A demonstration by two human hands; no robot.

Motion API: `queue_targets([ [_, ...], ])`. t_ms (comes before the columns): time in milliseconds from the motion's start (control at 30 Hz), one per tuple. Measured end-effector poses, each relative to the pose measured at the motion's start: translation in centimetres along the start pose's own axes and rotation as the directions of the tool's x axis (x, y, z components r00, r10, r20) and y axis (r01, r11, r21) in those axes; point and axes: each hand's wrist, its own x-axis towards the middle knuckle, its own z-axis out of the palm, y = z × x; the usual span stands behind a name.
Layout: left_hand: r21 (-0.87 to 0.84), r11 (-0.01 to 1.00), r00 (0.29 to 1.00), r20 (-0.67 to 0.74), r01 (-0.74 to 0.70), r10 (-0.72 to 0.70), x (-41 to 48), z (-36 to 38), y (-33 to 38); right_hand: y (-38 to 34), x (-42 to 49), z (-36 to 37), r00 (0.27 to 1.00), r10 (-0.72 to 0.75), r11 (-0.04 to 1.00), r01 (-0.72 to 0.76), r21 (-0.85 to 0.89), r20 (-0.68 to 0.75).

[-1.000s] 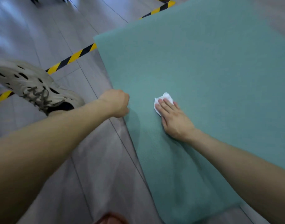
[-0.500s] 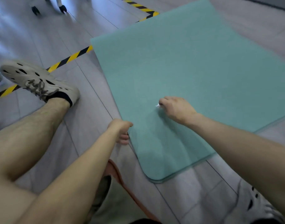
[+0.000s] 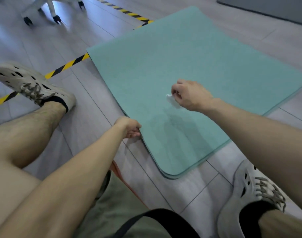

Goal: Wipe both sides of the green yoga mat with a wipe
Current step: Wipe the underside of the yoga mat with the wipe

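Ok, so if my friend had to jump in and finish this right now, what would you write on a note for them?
The left hand grips the near left edge of the green yoga mat, fingers curled round it.
The right hand pinches the white wipe over the middle of the mat, apparently lifted just off it.
The mat lies on the floor; two layers show at its near corner, so it looks folded double.
Done: how much is wiped cannot be told.
Left: probably turn the mat by that gripped edge and wipe the other side too.
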Motion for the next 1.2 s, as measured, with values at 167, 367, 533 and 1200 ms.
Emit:
queue_targets([
  [167, 0.033, 0.999, 0.994, 0.112, -0.009, 0.005, -2.3, 3.5, 1.9, -0.4, 0.7, -2.2, 0.986, 0.14, 0.989, -0.135, 0.055, -0.09],
  [367, -0.014, 0.994, 0.965, 0.241, -0.107, 0.107, -6.2, 10.2, 4.0, -0.1, 0.6, -2.3, 0.972, 0.233, 0.942, -0.22, 0.254, -0.019],
  [533, 0.284, 0.904, 0.933, 0.26, -0.319, 0.247, -5.0, 6.6, 5.0, 0.4, 0.3, -2.9, 0.96, 0.261, 0.91, -0.279, 0.306, 0.099],
  [1200, 0.379, 0.681, 0.779, 0.34, -0.626, 0.527, -4.2, -2.5, 21.6, 1.7, 2.2, -5.1, 0.929, 0.371, 0.855, -0.342, 0.388, 0.002],
])
